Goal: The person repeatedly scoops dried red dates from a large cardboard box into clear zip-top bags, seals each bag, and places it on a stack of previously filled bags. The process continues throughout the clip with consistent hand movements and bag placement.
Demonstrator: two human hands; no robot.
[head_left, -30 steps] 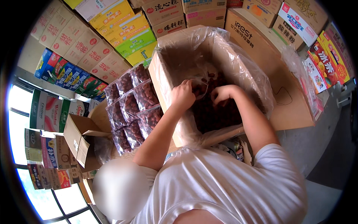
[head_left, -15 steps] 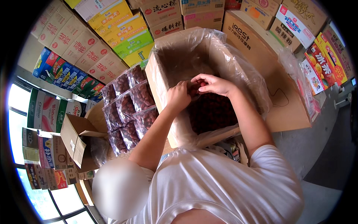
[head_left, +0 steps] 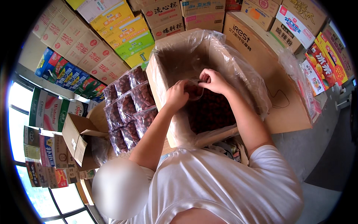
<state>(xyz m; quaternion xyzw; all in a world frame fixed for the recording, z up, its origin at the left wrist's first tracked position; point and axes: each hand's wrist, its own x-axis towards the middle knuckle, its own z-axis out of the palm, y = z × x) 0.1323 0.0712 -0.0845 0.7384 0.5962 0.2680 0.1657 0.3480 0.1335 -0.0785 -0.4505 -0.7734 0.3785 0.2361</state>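
Observation:
Over the plastic-lined carton, my left hand grips one side of a small clear plastic bag with dark red dried fruit in it, date-like in shape. My right hand pinches the opposite edge of the bag, its fingers curled. Below my hands, a heap of the same loose red fruit covers the carton's bottom. A clear liner drapes over the carton's walls. My left fingertips are partly hidden behind the bag.
Left of the carton, filled bags of dates stand in rows on a wooden table. An open cardboard box sits farther left. Stacked cartons line the back. A large flat brown carton lies to the right, with plastic packaging on it.
My hands have moved apart, my right hand rising slightly to the right. The bag between them now shows more plainly, its mouth spread wider.

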